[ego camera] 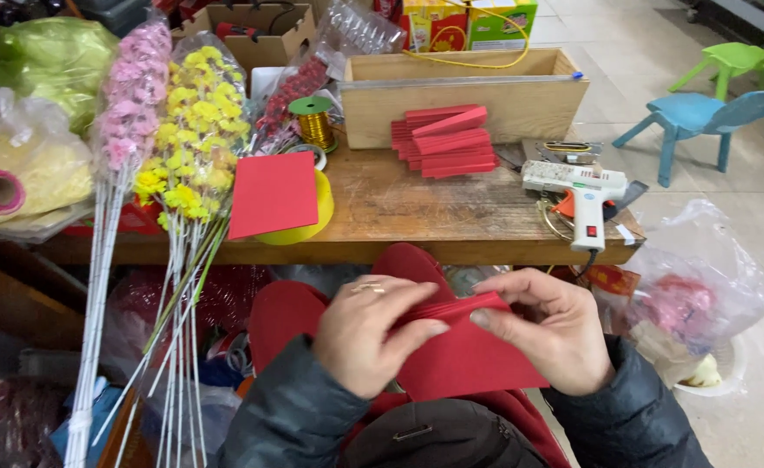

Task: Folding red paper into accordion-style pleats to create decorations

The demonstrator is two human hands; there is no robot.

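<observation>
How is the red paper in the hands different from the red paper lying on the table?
The red paper in the hands is being folded into pleats, gripped by the left hand and right hand; the flat red sheet on the wooden table is smooth and untouched. The held one sits low over the lap; the flat one rests on a yellow disc. Both are the same red.

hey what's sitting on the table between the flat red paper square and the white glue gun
In the head view, a stack of folded red paper pieces lies between the red paper square and the glue gun, set further back; nearer, only bare wooden table.
</observation>
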